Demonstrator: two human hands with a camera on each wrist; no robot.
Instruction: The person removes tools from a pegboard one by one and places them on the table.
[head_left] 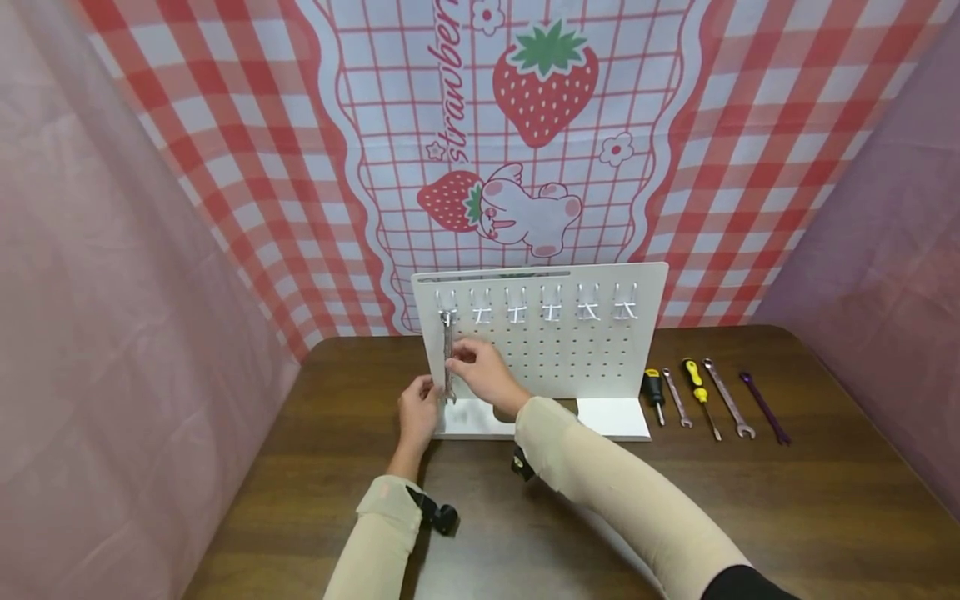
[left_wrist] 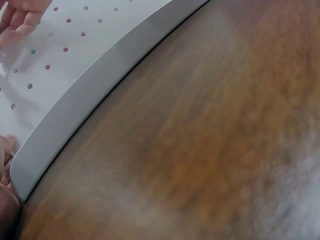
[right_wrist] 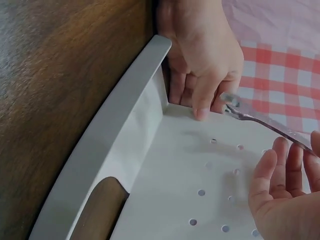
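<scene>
A white pegboard stands on the table, with a combination wrench hanging down from its leftmost hook. My right hand pinches the wrench's shank between thumb and fingers; in the right wrist view the wrench's open end juts past them. At the board's lower left edge, my left hand grips the side, thumb on the front face and the other fingers partly hidden behind it, as the right wrist view shows. The left wrist view catches only bits of both hands beside the board's base.
Several hooks in a row to the right hold nothing. Right of the board lie a black-and-yellow screwdriver, a small wrench, a yellow screwdriver, a longer wrench and a purple wrench. A checked cloth hangs behind.
</scene>
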